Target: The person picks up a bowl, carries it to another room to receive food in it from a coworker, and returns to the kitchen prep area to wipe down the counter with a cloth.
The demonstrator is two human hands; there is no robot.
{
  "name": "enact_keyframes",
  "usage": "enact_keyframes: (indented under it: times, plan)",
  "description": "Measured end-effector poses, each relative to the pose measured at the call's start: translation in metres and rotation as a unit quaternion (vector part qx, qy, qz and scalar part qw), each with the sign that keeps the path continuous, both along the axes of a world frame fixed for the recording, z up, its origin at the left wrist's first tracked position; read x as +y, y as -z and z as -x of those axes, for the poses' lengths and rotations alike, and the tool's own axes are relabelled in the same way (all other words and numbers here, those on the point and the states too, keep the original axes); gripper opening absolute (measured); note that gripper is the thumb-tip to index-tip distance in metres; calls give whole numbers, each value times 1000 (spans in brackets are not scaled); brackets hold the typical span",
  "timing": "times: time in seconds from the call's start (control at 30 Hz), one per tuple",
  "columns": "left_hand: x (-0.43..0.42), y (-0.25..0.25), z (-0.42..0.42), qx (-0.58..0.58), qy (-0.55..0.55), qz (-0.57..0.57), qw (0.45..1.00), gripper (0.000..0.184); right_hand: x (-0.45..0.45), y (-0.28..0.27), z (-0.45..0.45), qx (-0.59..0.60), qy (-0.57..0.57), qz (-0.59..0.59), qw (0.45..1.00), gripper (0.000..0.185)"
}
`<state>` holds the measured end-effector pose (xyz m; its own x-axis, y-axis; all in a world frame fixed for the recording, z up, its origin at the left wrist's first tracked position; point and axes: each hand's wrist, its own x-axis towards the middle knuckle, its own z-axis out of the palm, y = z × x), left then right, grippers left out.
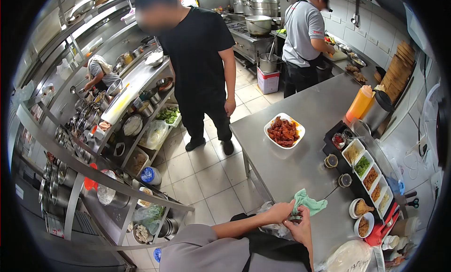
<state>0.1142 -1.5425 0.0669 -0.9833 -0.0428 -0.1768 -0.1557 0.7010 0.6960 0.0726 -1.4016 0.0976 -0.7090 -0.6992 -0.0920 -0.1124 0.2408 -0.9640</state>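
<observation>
left hand (279, 213) is gripping mint-green cloth (312, 203), fingers curled | right hand (300, 226) is pinching its edge, half-closed | risk: loose end, swinging wide, could be tipping small jar (345, 180)

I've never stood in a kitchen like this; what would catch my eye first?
Probably the glossy reddish-brown food in a white bowl on the steel counter. Next, the pale green cloth in the left hand and right hand, low in the picture. Then the bright orange bottle, right of the bowl.
</observation>
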Motion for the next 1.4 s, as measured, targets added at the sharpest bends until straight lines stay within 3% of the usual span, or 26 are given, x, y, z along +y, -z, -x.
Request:
enact_keyframes:
  times: [0.57,0.97,1.4]
  plan:
    - [-5,-6,-9,15,-23,-10,1000,78,-7,7,-2,-62,-3,15,998,58]
    - [-12,1,-11,11,-64,-26,998,74,-17,6,3,-60,-41,5,997,58]
    - [-3,11,-7,75,-67,-38,994,44,-6,15,8,3,-7,31,1000,54]
